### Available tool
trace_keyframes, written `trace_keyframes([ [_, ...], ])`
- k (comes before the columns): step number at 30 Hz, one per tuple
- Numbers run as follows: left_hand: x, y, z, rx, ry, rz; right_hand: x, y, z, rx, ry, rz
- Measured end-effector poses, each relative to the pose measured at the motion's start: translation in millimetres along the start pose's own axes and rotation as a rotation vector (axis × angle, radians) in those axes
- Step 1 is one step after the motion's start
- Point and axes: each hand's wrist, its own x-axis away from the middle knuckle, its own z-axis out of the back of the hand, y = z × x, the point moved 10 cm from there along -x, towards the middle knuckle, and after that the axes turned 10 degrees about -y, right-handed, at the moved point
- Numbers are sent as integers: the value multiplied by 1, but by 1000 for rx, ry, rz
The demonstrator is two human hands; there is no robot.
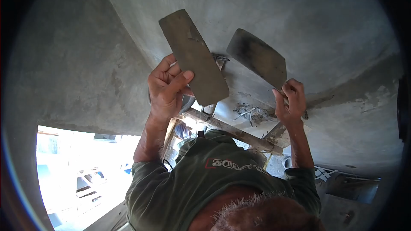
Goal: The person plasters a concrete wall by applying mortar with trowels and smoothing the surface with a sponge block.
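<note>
My left hand (166,87) is closed on a rectangular plastering float (195,57), thumb on its flat grey-brown face and fingers behind its edge. That face looks coated with a thin smear of plaster or cement and points toward the camera. On the right, my right hand (292,102) pinches a trowel (259,55) at the near end of its blade. The blade is flat and tapered, with a dark patch toward its far end; the handle is mostly hidden by my fingers. Both tools are raised in front of the grey plastered wall, apart from each other.
A wooden beam (233,130) crosses just beyond my shirt. Rough broken plaster with wires (252,114) shows in the wall between my arms. A bright opening (85,171) lies at lower left. A dark recess (353,188) sits at lower right.
</note>
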Motion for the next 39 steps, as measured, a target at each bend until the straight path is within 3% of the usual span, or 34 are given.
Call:
trace_keyframes([
  [7, -15, 19, -17, -241, -20, -46, -20, -28, 23, 169, -7, 149],
  [22, -13, 30, -56, -465, -226, 20, -53, -19, 21, 98, 183, 126],
  [26, -13, 19, -66, -777, -316, 80, -68, -21, 34, 135, 247, 144],
  [28, -14, 5, -64, -638, -328, 60, -86, -24, 55, 212, 336, 164],
  [30, -17, 1, -62, -626, -305, 153, -96, -16, 72, 96, 391, 102],
  [39, -22, -3, -57, -451, -290, 59, -173, 7, 179, 41, 485, 10],
])
